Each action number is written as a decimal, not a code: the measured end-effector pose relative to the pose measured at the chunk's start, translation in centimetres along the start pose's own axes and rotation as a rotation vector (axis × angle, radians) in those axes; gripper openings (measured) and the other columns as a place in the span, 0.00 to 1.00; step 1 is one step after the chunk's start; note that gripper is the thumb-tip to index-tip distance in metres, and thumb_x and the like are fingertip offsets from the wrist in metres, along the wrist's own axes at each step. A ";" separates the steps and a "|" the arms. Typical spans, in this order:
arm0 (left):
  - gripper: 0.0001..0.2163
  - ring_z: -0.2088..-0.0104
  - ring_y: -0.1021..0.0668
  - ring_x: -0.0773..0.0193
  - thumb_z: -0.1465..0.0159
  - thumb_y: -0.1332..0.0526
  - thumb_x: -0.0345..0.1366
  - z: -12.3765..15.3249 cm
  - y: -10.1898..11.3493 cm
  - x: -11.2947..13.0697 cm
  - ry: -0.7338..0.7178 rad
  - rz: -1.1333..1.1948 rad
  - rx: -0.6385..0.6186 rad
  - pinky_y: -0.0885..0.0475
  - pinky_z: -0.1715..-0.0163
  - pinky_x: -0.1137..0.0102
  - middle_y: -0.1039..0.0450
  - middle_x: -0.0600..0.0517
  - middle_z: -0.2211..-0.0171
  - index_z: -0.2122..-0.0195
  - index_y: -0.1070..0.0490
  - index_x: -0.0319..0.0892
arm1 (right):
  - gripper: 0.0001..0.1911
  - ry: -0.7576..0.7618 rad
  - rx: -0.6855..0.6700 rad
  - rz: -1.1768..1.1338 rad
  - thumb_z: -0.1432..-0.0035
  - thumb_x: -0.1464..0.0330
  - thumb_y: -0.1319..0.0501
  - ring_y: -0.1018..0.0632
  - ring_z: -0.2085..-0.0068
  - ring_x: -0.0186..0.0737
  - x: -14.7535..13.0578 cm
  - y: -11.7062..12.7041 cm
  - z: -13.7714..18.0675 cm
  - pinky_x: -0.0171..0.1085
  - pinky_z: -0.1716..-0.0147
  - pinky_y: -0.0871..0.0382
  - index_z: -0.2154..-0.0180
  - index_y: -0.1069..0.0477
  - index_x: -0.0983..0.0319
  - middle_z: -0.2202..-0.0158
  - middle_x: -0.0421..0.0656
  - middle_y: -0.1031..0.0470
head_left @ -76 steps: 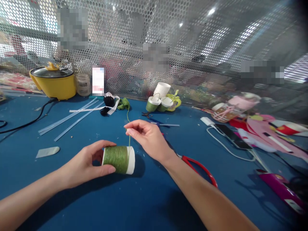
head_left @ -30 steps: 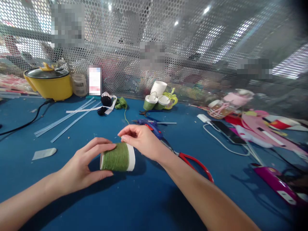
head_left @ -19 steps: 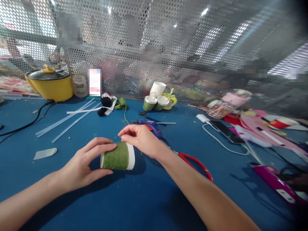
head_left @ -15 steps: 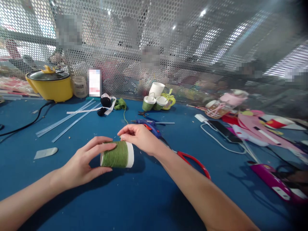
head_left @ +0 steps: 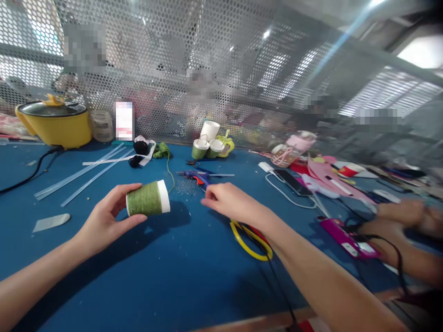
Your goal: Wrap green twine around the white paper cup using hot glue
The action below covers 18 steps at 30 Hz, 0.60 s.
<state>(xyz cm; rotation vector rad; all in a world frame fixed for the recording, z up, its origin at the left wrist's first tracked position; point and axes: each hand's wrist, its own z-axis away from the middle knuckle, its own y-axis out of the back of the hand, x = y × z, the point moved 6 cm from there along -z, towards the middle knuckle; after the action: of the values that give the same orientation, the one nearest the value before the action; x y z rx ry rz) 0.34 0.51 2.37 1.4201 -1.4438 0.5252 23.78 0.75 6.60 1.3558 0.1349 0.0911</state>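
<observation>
My left hand grips a white paper cup wrapped in green yarn. The cup is tilted on its side above the blue table, its white rim end facing right. A loose strand of yarn runs from behind the cup back to a small green yarn bundle. My right hand is apart from the cup, with its fingers curled, close by the handle of a blue glue gun. Whether anything is between those fingers is hidden. Yellow-and-red-handled scissors lie partly under my right forearm.
Glue sticks and a yellow electric pot are on the left. Yarn-wrapped cups stand at the back by the mesh panel. On the right are a phone, a purple power strip and another person's hands.
My right hand has left the cup and moved right, beside the glue gun. My left hand has raised and tilted the cup. The view has turned right; another person's hands now show.
</observation>
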 end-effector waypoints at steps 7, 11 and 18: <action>0.22 0.61 0.23 0.58 0.46 0.36 0.40 0.1 -0.4 0.0 0.025 0.004 -0.025 0.25 0.60 0.63 0.28 0.49 0.59 0.52 0.38 0.44 | 0.14 -0.179 -0.184 0.258 0.49 0.76 0.44 0.23 0.64 0.56 1.9 -3.8 4.7 0.40 0.74 0.37 0.58 0.30 0.72 0.67 0.58 0.23; 0.22 0.60 0.23 0.57 0.46 0.36 0.40 0.1 -0.5 -0.2 0.041 0.005 -0.032 0.26 0.59 0.62 0.29 0.49 0.58 0.52 0.39 0.43 | 0.19 -0.187 -0.175 0.244 0.52 0.81 0.47 0.22 0.65 0.51 2.5 -4.8 5.2 0.38 0.75 0.40 0.56 0.33 0.68 0.69 0.53 0.23; 0.22 0.60 0.23 0.56 0.45 0.37 0.41 0.1 -0.5 -0.3 0.026 0.001 -0.053 0.26 0.59 0.60 0.29 0.47 0.58 0.51 0.39 0.44 | 0.15 -0.118 -0.044 0.033 0.54 0.78 0.48 0.24 0.67 0.43 2.9 -4.6 5.6 0.35 0.74 0.44 0.63 0.31 0.62 0.69 0.46 0.24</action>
<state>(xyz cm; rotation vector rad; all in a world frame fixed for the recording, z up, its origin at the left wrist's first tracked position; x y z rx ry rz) 0.73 0.39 1.93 1.3656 -1.4279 0.5010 27.46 -5.19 3.08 1.3158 0.0113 0.0412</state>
